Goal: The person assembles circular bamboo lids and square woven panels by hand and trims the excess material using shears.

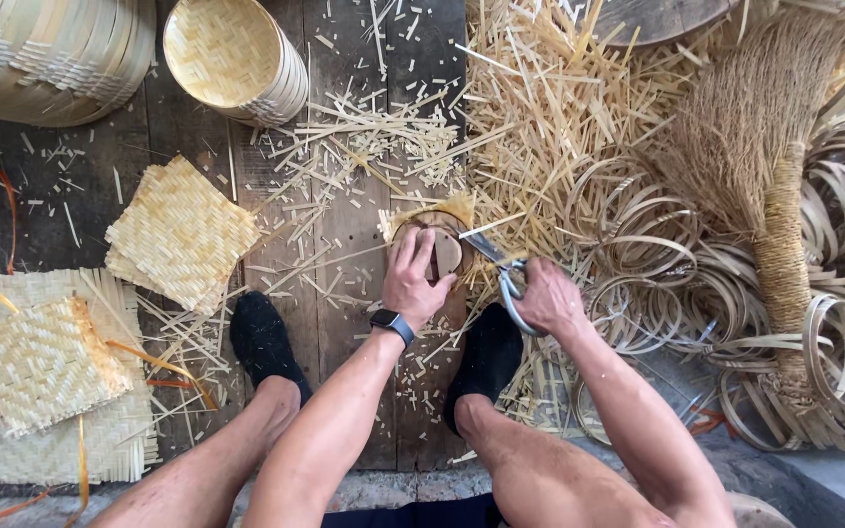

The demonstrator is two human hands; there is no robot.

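Looking down from a head camera, a seated person is working over a dark wooden plank floor (344,293). The left hand (413,279), wearing a black smartwatch (392,324), is pressing down with fingers closed over a small round woven bamboo basket (447,240) lying between the feet, which are wearing black shoes (264,337). The right hand (550,298) is gripping the handles of metal scissors (506,274), whose blades are touching the basket's fraying rim. Cut bamboo strips (540,108) are littering the floor ahead. Square woven mats (180,233) are lying to the left, finished baskets (237,54) are stacked at the top, and bamboo hoops (833,332) with a straw broom (765,147) are resting on the right.
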